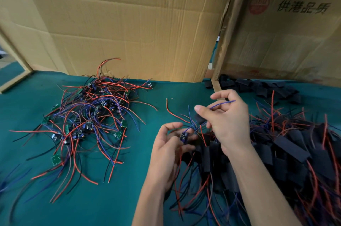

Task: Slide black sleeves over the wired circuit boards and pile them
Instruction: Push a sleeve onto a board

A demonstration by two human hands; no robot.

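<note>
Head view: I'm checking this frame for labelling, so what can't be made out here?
- Black sleeve: mostly hidden behind the right hand; its opening is unseen.
- Circuit board in the left hand: small, blurred, partly covered by fingers.
- Sleeved pile: cut off by right and bottom edges.
- Loose sleeves: dark, individual pieces indistinct.

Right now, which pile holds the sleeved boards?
The right pile, under the right hand: black sleeves cover its boards. The left pile shows bare green boards.

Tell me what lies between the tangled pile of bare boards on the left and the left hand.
Head view: mostly bare green table cover. Only stray wire ends from the bare-board pile reach into it, plus one loose red wire above the left hand.
</note>
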